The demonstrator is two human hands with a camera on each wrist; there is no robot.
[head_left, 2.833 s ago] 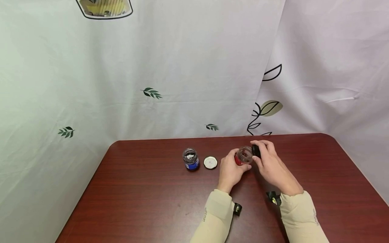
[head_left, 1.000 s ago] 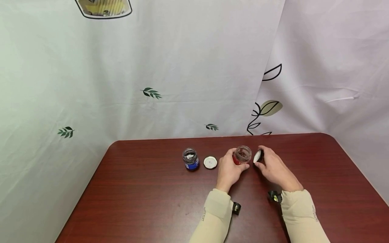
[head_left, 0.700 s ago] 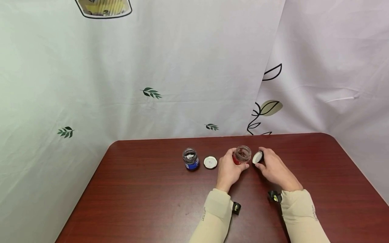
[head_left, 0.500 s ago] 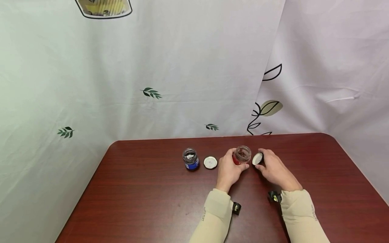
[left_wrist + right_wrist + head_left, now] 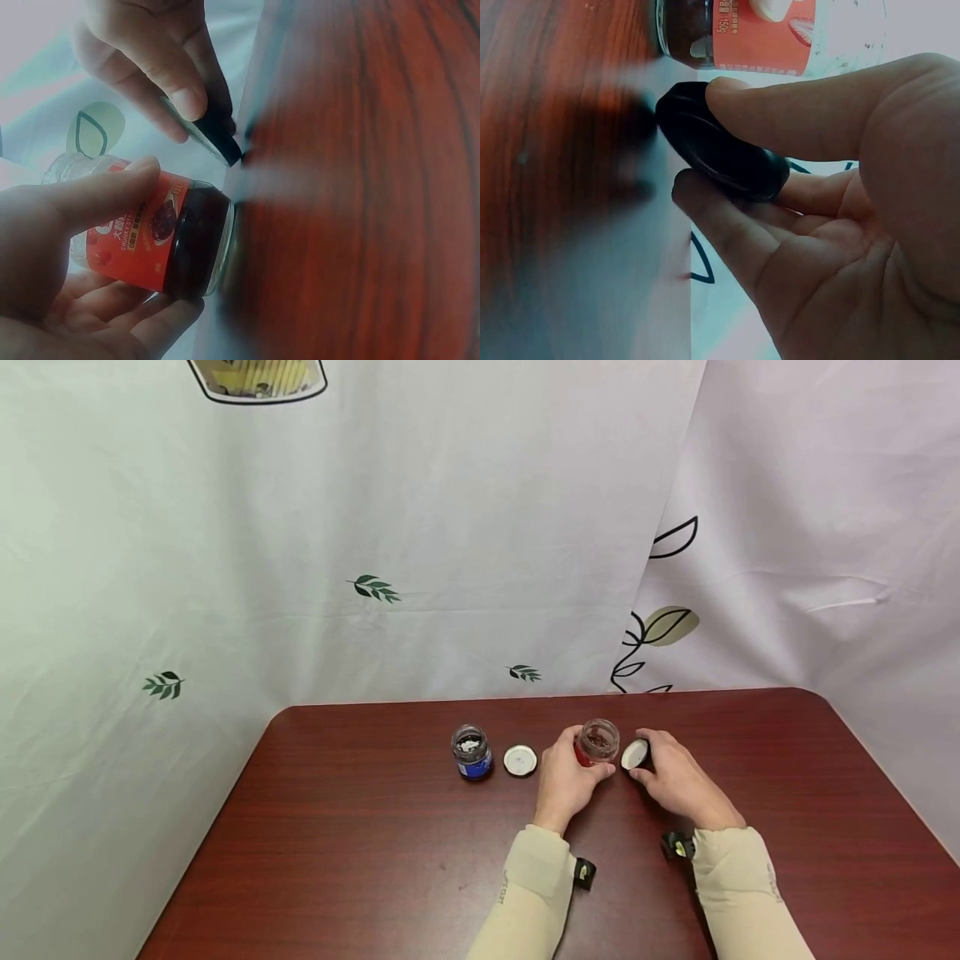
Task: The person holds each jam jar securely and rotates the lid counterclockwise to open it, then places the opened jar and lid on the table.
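Observation:
My left hand (image 5: 564, 781) grips a glass jar (image 5: 139, 232) with a red label, its mouth uncovered and dark contents at the bottom. The jar stands upright on the table. To its right, my right hand (image 5: 678, 781) pinches a black lid (image 5: 720, 142) between thumb and fingers. That lid is tilted, its white inside facing the jar, and its lower edge comes close to the tabletop in the right wrist view. A second lid (image 5: 520, 761) lies white side up, left of my left hand. Beyond it stands an open jar (image 5: 472, 752) with a blue label and something white inside.
The dark red wooden table (image 5: 360, 843) reaches back to a pale curtain (image 5: 465, 527) printed with leaves. Another curtain side (image 5: 862, 610) borders the table on the right. A black strap (image 5: 678, 845) sits at my right wrist.
The black lid has come away from the jar's mouth to the right and down, turning its white inside into view. My left hand and the jar shifted slightly left, then stayed still.

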